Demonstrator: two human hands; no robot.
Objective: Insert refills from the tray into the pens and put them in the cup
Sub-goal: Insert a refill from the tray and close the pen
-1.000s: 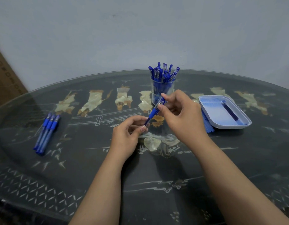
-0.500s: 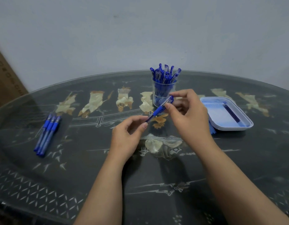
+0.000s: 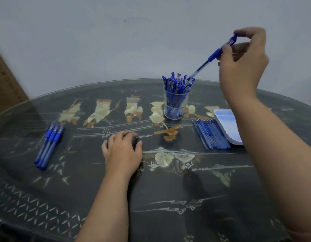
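The right hand (image 3: 244, 62) is up high at the far right, pinching a pen (image 3: 210, 58) by its cap end between thumb and fingers. The pen slants down and to the left from the hand, tip end right over the bunch of pens already standing in the cup (image 3: 175, 107), looks like it's just about touching their tops, hard to say for sure. The left hand (image 3: 122, 151) rests palm down on the surface (image 3: 168, 189), fingers loosely curled, holding nothing, well to the left of and nearer than the cup. Three more pens (image 3: 49, 145) lie side by side off to its left. A row of refills (image 3: 211, 133) sits on the surface just beside the tray (image 3: 224, 123), which is partly hidden behind the right forearm.
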